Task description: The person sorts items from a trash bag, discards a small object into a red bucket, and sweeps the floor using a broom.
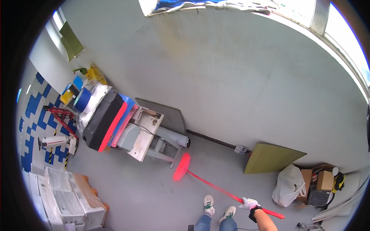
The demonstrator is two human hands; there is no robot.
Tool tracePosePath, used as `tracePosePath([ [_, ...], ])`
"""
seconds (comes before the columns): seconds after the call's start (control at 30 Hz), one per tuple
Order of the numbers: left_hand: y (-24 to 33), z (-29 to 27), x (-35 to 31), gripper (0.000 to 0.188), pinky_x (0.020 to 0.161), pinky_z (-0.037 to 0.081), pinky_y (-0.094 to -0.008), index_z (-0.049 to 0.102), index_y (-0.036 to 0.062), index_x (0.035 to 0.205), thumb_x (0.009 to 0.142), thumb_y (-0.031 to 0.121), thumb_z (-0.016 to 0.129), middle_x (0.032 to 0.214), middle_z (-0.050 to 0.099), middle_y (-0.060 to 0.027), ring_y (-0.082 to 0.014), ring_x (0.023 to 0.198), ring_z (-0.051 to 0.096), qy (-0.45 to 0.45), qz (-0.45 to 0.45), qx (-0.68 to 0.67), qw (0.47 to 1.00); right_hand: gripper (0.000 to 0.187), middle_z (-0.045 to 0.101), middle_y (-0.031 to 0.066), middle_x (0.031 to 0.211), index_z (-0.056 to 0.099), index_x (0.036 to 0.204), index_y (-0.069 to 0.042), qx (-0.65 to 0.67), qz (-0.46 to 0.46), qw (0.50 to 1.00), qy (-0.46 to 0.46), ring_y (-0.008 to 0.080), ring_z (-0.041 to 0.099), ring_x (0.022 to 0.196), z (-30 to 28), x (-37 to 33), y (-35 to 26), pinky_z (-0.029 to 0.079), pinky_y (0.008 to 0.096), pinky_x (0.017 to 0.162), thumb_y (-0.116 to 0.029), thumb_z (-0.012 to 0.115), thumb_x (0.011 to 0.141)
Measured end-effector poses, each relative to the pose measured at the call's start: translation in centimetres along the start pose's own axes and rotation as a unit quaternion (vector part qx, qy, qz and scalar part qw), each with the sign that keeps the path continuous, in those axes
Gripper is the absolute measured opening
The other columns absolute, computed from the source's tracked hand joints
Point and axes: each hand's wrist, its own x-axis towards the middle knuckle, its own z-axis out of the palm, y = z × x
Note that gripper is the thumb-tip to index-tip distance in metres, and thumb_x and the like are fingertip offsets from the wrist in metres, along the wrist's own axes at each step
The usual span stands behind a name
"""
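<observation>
In a white glove, my right hand (249, 204) is closed around the red handle of a broom (216, 187), close to its upper end. A black band sits on that wrist. The handle slants away to the left, down to a red broom head (182, 167) on or just above the grey floor. Blur hides the bristles' detail. The head is beside the foot of a metal-legged work stand (143, 134). My left hand is out of view.
The stand carries a black-and-red case (106, 121) and tape rolls. Wrapped white boxes (67, 196) are stacked at left. A greenish board (269, 158) leans on the wall (231, 77); right of it are a white plastic bag (288, 185) and cardboard boxes (325, 181). My shoes (209, 204) stand below.
</observation>
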Motion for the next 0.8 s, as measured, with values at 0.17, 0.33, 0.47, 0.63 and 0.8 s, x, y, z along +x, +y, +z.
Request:
tracePosePath([
  [0.17, -0.5, -3.1, -1.0, 0.035, 0.087, 0.044, -0.0332, 0.043, 0.0, 0.115, 0.088, 0.019, 0.054, 0.097, 0.052, -0.0095, -0.0189, 0.087, 0.05, -0.01, -0.015, 0.025, 1.0, 0.048, 0.062, 0.0148, 0.103, 0.033, 0.135, -0.028, -0.019, -0.045, 0.999, 0.024, 0.0316, 0.06, 0.095, 0.1, 3.2, -0.6, 0.048, 0.0409, 0.079, -0.023, 0.038, 0.088],
  [0.33, -0.4, -3.8, -2.2, 0.024, 0.075, 0.047, -0.0279, 0.047, 0.0025, 0.113, 0.094, 0.013, 0.038, 0.088, 0.054, -0.0045, -0.0155, 0.082, 0.053, -0.012, -0.09, -0.115, 0.989, 0.047, 0.063, 0.013, 0.096, 0.037, 0.132, -0.031, -0.053, -0.06, 0.993, 0.083, 0.0309, 0.061, 0.086, -3.7, 2.1, 1.1, 0.048, 0.0419, 0.075, -0.027, 0.045, 0.085],
  [0.47, 0.3, -0.8, -4.2, 0.028, 0.082, 0.045, -0.0309, 0.049, 0.0049, 0.115, 0.093, 0.021, 0.046, 0.097, 0.056, -0.0058, -0.017, 0.089, 0.052, 0.05, -0.191, -0.081, 0.977, 0.044, 0.064, 0.0133, 0.092, 0.039, 0.131, -0.03, -0.065, -0.069, 0.989, 0.111, 0.0311, 0.061, 0.083, -7.5, 4.9, 2.8, 0.048, 0.0423, 0.074, -0.031, 0.044, 0.088],
  [0.63, -2.5, 3.3, -5.9, 0.033, 0.07, 0.047, -0.0288, 0.054, -0.0026, 0.11, 0.085, 0.018, 0.059, 0.095, 0.059, -0.0148, -0.0176, 0.086, 0.056, 0.058, -0.017, 0.188, 0.98, 0.043, 0.064, 0.0132, 0.09, 0.039, 0.131, -0.03, -0.088, -0.073, 0.986, 0.124, 0.0316, 0.061, 0.082, -12.1, 9.9, 3.6, 0.047, 0.0424, 0.073, -0.031, 0.043, 0.088],
  [0.8, 2.7, 6.4, -3.9, 0.033, 0.071, 0.047, -0.029, 0.053, -0.002, 0.111, 0.085, 0.018, 0.058, 0.095, 0.059, -0.0142, -0.0176, 0.086, 0.056, 0.054, -0.063, 0.08, 0.993, 0.042, 0.064, 0.0122, 0.092, 0.039, 0.131, -0.033, -0.119, -0.114, 0.972, 0.166, 0.0316, 0.062, 0.082, -15.3, 14.6, 5.7, 0.049, 0.0419, 0.071, -0.028, 0.041, 0.089],
])
